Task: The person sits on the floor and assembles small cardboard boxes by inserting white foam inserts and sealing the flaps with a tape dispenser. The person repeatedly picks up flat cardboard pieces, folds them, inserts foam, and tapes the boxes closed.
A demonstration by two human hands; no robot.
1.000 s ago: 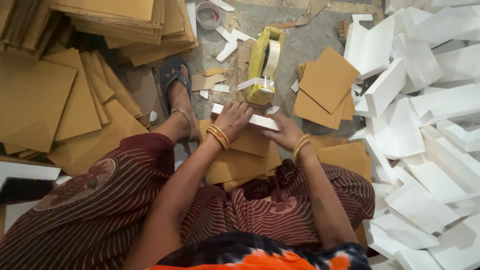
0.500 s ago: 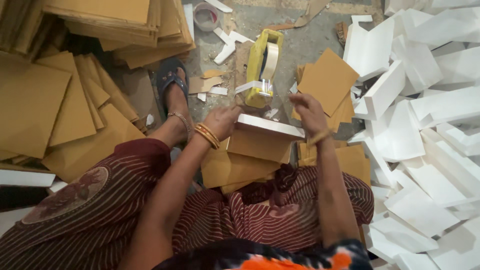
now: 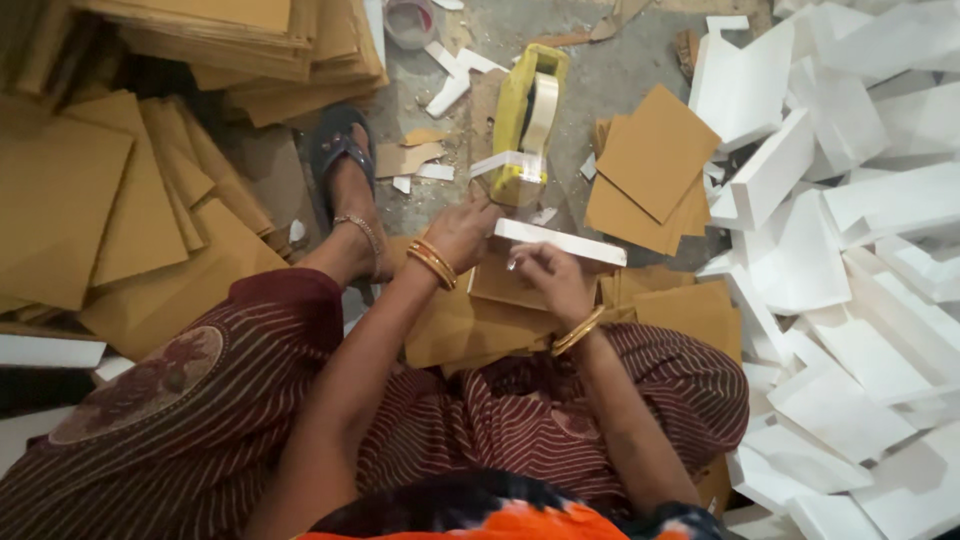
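I sit on the floor with a brown cardboard box (image 3: 525,270) with a white rim in front of my knees. My left hand (image 3: 462,230) grips its left end near the rim. My right hand (image 3: 548,278) presses on the box's front face with fingers bent, just under the white edge. Both wrists wear gold bangles. A yellow tape dispenser (image 3: 528,125) with a roll of clear tape stands on the floor just beyond the box, a strip hanging from its front.
Flat brown cardboard sheets (image 3: 100,210) lie stacked left and at top left. A smaller brown stack (image 3: 650,170) lies right of the dispenser. A heap of white boxes (image 3: 850,230) fills the right side. My sandalled foot (image 3: 345,180) and paper scraps lie ahead.
My right hand came back from the box's far right corner to its front face. The box has turned, its white rim now slanting down to the right.
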